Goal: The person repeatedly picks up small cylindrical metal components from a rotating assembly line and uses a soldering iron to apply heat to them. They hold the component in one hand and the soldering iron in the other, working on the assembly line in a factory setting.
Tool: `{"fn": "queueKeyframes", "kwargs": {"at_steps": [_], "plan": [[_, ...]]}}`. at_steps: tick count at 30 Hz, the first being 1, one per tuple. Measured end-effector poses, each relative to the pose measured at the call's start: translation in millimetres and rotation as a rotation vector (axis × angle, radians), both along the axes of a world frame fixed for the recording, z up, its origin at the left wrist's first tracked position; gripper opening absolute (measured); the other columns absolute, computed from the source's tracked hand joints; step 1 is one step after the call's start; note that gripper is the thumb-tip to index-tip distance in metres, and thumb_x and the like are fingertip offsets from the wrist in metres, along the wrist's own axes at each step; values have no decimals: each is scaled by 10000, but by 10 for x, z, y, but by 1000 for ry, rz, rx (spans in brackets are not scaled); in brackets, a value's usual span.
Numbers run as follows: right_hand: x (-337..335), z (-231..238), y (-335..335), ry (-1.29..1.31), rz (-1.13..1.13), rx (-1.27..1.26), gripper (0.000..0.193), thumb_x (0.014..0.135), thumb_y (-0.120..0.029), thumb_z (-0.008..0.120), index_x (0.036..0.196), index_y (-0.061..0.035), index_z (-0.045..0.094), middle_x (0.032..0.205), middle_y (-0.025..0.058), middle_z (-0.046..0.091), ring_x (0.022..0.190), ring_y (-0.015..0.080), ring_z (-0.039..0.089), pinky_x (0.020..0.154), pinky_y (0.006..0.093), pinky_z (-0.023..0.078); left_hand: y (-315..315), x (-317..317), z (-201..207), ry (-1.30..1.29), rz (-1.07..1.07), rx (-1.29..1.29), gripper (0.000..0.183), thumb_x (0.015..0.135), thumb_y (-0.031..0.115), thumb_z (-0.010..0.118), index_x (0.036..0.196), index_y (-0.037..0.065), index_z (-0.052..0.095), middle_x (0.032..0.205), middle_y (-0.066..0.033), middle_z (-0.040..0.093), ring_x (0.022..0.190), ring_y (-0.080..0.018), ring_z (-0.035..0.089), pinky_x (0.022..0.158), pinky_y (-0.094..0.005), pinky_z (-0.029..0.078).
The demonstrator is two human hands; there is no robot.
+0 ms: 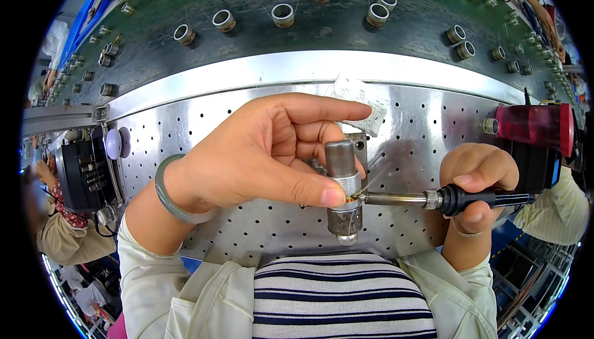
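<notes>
My left hand (pixel 266 153) grips a small silver ring-shaped coil (pixel 350 185) that sits on an upright grey metal post (pixel 341 159). A grey bangle is on that wrist. My right hand (pixel 477 175) holds a soldering iron (pixel 445 199) by its black handle. The iron lies level and points left, and its metal tip touches the side of the coil next to my left thumb. A thin wire runs up and to the right from that spot. The post stands on a perforated steel work surface (pixel 421 122).
Behind the steel plate runs a dark green belt (pixel 260 42) carrying several similar metal rings (pixel 283 14). A white crumpled wipe (pixel 362 100) lies at the plate's back edge. A red bottle (pixel 535 125) lies at the right. Other workers sit at the far left and right.
</notes>
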State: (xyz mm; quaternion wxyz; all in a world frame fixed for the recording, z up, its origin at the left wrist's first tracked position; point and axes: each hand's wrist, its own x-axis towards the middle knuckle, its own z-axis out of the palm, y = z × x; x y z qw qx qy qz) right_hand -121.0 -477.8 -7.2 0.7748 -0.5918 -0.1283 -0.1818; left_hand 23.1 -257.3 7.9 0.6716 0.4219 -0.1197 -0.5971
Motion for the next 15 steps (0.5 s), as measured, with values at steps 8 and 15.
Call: {"fn": "queueKeyframes", "kwargs": {"at_steps": [8,15], "plan": [[-7,-3,-73,-7,15,-13,268,700,-44,759,851,72,570,607,95,567,422,125,487,387,240,343,-54,-18,34,-9,-2,11,784,638,-47,746,1317,-104,356,942,-182,625,853,-180,637,791,-238,510],[14,-105,6,-11,23,-28,268,718,-62,749,863,68,566,602,88,561,411,113,469,380,232,324,38,27,-97,-27,-20,-37,780,647,-65,726,1326,-102,344,947,-187,624,912,-209,628,831,-258,494]]}}
